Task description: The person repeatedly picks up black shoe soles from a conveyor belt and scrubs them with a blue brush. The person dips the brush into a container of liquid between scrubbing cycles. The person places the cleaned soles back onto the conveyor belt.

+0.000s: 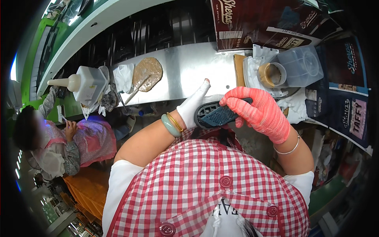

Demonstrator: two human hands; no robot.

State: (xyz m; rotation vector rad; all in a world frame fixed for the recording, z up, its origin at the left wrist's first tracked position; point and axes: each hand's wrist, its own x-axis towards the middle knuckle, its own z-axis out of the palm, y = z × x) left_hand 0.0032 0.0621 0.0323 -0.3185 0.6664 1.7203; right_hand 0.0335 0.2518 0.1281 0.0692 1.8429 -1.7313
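A dark shoe sole (pixel 203 112) lies tilted between my hands in front of my apron. At its left end is an open grid of hollows; a dark blue textured piece (pixel 219 117) covers the part beside it. My left hand (pixel 194 102), in a white glove with a bare thumb tip, supports the sole's left end, thumb stretched away and the other fingers mostly hidden. My right hand (pixel 260 114), in a coral knitted glove, closes round the right end. Its thumb and forefinger press together at the upper edge, near the blue piece.
A metal ledge (pixel 185 71) runs ahead of me. On it are a white squeeze bottle (pixel 87 85), a brown pad (pixel 152 71) with a thin-handled brush (pixel 137 89), and a clear plastic container (pixel 302 65). Printed cardboard (pixel 343 98) stands right. Another person (pixel 59 138) sits left.
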